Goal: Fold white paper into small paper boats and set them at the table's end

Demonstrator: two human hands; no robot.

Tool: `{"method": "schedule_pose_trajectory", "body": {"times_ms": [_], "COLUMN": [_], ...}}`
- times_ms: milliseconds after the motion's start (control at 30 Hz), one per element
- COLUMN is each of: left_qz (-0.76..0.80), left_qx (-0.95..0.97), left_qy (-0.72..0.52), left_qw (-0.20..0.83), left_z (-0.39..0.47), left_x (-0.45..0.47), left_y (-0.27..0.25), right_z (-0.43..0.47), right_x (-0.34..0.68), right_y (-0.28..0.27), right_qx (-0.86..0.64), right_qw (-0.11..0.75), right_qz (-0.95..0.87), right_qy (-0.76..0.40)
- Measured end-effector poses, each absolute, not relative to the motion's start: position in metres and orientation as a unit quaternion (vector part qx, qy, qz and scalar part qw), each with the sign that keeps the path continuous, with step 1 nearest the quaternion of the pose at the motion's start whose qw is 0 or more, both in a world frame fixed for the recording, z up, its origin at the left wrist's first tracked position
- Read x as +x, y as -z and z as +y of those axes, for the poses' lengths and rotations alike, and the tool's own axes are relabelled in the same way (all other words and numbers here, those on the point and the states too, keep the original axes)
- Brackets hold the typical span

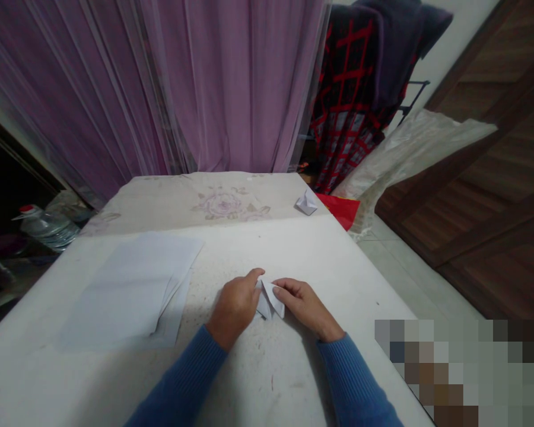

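A small piece of folded white paper [271,301] is held between my two hands, above the middle of the white table. My left hand [235,305] closes on its left side, the thumb pointing up and away. On the right side, my right hand [305,305] pinches a flap between thumb and fingers. The paper has pointed flaps, and part of it is hidden behind my fingers. Another folded paper shape [307,203] stands near the table's far right corner, apart from both hands.
Several white sheets [129,290] lie on the left of the table [360,356]. A flowered cloth [173,198] covers its far end. Beyond are purple curtains [231,83]; a large water bottle [48,228] stands left, and a red bag [340,209] sits off the right edge.
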State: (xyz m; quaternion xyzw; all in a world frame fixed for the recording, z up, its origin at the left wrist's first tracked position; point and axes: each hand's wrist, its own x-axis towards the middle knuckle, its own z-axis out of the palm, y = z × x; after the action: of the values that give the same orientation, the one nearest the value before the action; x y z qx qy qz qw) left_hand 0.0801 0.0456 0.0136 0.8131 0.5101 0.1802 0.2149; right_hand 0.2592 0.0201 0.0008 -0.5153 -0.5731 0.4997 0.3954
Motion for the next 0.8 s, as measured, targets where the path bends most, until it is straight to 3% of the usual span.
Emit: {"method": "schedule_pose_trajectory", "body": {"times_ms": [133,433,633,800], "left_qz": [0.512,0.515,0.493,0.472], "left_qx": [0.811,0.780,0.708,0.622], "left_qy": [-0.196,-0.173,-0.176,-0.219], "left_qw": [0.203,0.311,0.474,0.586], "left_z": [0.046,0.056,0.070,0.065], "left_x": [0.084,0.075,0.069,0.080], "left_y": [-0.010,-0.014,-0.010,-0.012], "right_z": [0.023,0.026,0.024,0.020], "right_x": [0.262,0.262,0.260,0.252], "right_y": [0.006,0.009,0.006,0.006], "right_qx": [-0.521,-0.490,-0.467,-0.366], "right_qw": [0.412,0.436,0.435,0.501], "right_qz": [-0.539,-0.492,-0.468,-0.404], "right_qy": [-0.518,-0.572,-0.612,-0.672]}}
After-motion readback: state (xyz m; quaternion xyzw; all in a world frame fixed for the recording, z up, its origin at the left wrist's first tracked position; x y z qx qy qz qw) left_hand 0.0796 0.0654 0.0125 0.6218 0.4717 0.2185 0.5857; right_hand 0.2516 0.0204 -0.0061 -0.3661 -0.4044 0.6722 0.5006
